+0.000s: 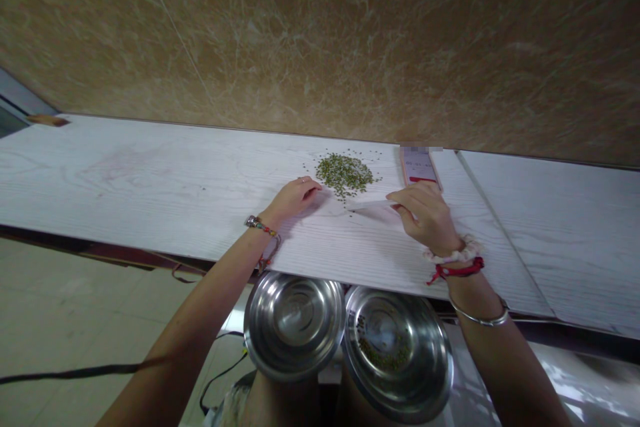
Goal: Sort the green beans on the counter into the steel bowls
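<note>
A loose pile of small green beans, like mung beans (344, 173), lies on the white wood-grain tabletop (165, 173). Just left of the pile, my left hand (296, 197) rests on the table with its fingers curled in and nothing visible in them. To the right, my right hand (423, 212) grips a thin, whitish, flat utensil (370, 205). Its far end points left and lies by a few stray beans at the pile's near edge. The utensil's exact kind is too faint to tell.
Two steel bowls sit at the table's front edge: a left bowl (295, 367) and a right bowl (435, 373) with green beans at its bottom. A phone (419, 165) lies beyond my right hand. A brown marbled wall (300, 40) bounds the back.
</note>
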`<action>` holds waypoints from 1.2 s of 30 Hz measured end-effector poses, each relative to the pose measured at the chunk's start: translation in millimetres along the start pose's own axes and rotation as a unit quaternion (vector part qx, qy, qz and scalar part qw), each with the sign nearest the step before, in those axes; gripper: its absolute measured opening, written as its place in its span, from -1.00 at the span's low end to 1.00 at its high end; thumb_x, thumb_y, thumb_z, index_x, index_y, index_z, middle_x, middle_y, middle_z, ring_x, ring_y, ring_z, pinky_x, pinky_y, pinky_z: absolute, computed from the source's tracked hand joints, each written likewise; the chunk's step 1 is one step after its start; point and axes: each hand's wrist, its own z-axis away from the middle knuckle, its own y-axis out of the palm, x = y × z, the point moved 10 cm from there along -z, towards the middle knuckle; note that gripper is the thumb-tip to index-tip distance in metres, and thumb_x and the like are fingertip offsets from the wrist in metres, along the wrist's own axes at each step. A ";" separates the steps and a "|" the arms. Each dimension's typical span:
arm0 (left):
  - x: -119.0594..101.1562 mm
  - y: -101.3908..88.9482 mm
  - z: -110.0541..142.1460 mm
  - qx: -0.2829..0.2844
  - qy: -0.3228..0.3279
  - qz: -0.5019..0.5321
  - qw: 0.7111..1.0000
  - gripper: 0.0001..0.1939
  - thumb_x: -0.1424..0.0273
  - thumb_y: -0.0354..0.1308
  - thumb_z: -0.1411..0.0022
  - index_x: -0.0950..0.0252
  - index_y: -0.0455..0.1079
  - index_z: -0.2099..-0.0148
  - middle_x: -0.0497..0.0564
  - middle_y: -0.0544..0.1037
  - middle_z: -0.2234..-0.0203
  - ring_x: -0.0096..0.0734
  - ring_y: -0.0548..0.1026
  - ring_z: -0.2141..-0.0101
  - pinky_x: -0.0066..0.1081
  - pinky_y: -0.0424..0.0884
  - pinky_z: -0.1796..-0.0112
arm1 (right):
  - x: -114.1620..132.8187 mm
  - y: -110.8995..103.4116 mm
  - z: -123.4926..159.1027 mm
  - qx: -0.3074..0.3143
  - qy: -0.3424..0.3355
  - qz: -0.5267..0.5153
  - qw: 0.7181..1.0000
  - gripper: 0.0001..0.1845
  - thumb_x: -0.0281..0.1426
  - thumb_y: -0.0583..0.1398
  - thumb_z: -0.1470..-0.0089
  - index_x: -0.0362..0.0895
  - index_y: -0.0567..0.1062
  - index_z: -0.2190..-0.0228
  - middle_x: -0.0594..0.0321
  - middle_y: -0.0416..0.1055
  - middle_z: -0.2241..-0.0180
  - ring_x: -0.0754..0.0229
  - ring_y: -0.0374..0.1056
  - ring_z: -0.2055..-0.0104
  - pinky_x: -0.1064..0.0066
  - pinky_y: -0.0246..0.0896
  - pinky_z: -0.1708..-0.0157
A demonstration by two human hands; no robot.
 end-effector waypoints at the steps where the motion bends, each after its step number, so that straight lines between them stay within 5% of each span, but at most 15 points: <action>1: 0.3 -0.2 0.1 -0.001 -0.002 0.000 1.000 -0.81 0.51 -0.02 -0.21 0.27 0.41 0.22 0.02 0.52 0.34 -0.39 0.46 0.29 -0.34 0.39 0.19 | 0.4 1.1 0.0 0.004 -0.001 -0.004 1.000 -0.76 -0.59 0.07 -0.02 -0.06 0.47 0.37 0.28 0.50 0.47 0.20 0.37 0.37 0.26 0.18 0.24; 36: 3.6 1.8 -0.2 -0.001 -0.008 -0.004 1.000 -0.80 0.53 -0.02 -0.20 0.29 0.42 0.22 0.06 0.53 0.31 -0.36 0.46 0.27 -0.31 0.40 0.17 | -4.1 5.0 -1.0 -0.021 0.012 0.048 0.999 -0.81 -0.56 0.09 -0.07 -0.07 0.46 0.34 0.28 0.50 0.46 0.21 0.35 0.37 0.31 0.11 0.27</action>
